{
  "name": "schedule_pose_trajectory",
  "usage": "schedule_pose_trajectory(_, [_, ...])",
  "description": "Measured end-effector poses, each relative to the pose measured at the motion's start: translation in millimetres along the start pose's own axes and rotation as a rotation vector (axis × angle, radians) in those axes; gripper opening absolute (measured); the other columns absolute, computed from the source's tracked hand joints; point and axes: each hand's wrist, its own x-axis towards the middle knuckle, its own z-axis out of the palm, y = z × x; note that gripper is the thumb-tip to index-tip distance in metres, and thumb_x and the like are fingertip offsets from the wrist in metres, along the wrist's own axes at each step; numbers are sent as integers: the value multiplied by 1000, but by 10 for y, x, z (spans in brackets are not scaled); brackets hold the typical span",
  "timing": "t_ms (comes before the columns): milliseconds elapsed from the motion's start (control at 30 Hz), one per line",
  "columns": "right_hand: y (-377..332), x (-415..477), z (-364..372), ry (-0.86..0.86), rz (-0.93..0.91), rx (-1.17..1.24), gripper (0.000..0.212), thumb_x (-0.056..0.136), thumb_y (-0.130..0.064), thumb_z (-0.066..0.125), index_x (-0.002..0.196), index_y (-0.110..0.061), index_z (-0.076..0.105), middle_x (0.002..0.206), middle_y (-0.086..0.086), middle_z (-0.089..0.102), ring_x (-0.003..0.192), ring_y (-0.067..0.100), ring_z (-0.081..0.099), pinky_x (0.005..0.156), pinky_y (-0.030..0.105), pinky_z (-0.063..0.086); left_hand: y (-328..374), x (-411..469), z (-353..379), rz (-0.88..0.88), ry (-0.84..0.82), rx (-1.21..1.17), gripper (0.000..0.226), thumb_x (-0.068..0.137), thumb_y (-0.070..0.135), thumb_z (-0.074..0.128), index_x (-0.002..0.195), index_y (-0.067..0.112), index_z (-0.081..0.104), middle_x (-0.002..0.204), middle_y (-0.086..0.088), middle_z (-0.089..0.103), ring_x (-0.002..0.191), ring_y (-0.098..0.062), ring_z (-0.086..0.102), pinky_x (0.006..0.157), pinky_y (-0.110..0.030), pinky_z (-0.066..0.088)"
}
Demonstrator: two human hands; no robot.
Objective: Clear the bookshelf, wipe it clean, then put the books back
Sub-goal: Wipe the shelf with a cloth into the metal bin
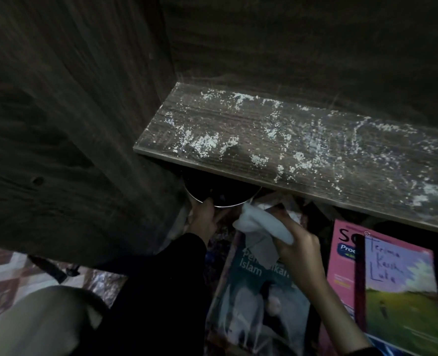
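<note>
Bookshelf board point(289, 140) runs across the upper right, dark wood grain, bare of books and flecked all over with white dust and crumbs, thickest near its front edge and toward the right end. The tall side panel point(71, 124) of the same dark wood fills the left of the view and meets the board at its left end, hiding whatever lies behind it.

Just under the board's front edge, at the left, sits a round dark bowl point(220, 194) with a bright metal rim; the board overhangs its far half. The left hand point(203, 217), coming out of a black sleeve point(166, 278), has its fingers curled over the near rim of that bowl. The right hand point(300, 249) is bunched tight around a white cloth point(261, 227), which sticks out past the fingers toward the bowl and hangs below the board, not touching it.

Books lie flat beneath the hands: a teal book point(259, 299) with the word "Islam" on its cover, directly under the cloth, and to its right a pink book point(341, 255) partly covered by a book with a green field point(402, 286) and handwritten lettering. At the lower left a patterned floor point(2, 268) shows past the side panel, with a pale garment point(40, 322) in front of it.
</note>
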Motion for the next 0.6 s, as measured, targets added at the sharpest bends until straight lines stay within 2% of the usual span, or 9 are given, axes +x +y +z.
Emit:
schedule_pose_trajectory(67, [1,-4,-17,23,-23,-13,50,79,13,63,121,-13,66,107,9,71,95,19,64,71,27,47,11,0,6,38,-8,20,59,94,-8,40,141,28,36,131,-20,54,110,-38,57,58,-40,58])
schedule_pose_trajectory(200, [-65,-23,-91,33,-48,-55,48,79,10,62,118,-17,68,104,6,73,93,21,67,69,26,46,176,-140,-25,72,15,86,50,97,-2,39,141,24,37,134,-14,52,119,-39,54,70,-50,55])
schedule_pose_trajectory(267, [-155,-41,-142,47,-66,-56,48,77,11,62,117,-16,69,103,6,73,92,18,65,69,20,42,304,-235,-48,44,12,116,46,98,-3,37,139,16,40,129,-16,54,114,-38,56,64,-50,57])
schedule_pose_trajectory(333, [-256,-57,-202,65,-109,-51,50,75,13,62,115,-16,69,103,7,73,93,18,66,71,18,43,422,-387,-68,27,-10,152,37,96,-7,33,127,6,50,110,-16,60,94,-31,60,55,-43,57])
schedule_pose_trajectory(367, [-294,-67,-231,62,-118,-41,51,75,12,62,115,-18,69,104,6,73,94,20,67,72,23,47,475,-474,-74,30,-25,174,32,95,-9,31,110,5,55,94,-15,63,82,-27,59,53,-39,56])
schedule_pose_trajectory(433, [-372,-101,-297,37,-96,-11,52,76,8,63,116,-25,69,107,0,72,98,22,68,75,34,54,545,-605,-103,43,-35,200,36,92,-14,28,80,12,48,56,-5,62,67,-21,51,44,-31,52])
schedule_pose_trajectory(467, [-412,-120,-331,30,-93,-11,52,77,6,64,116,-29,68,110,-2,72,99,23,68,75,39,55,577,-666,-123,49,-37,213,36,92,-14,27,78,13,46,49,-2,60,66,-21,50,39,-28,50])
schedule_pose_trajectory(500, [-453,-143,-365,30,-102,-19,52,78,4,64,117,-31,67,111,-4,71,100,23,68,74,42,55,609,-737,-139,54,-36,223,34,92,-14,27,87,12,48,54,-4,61,66,-22,50,36,-28,49])
schedule_pose_trajectory(600, [-579,-202,-475,43,-122,-60,49,80,0,64,117,-32,67,108,-3,72,98,25,68,73,42,54,667,-859,-210,97,4,232,56,90,-14,27,134,19,37,101,-15,57,70,-23,54,36,-33,50])
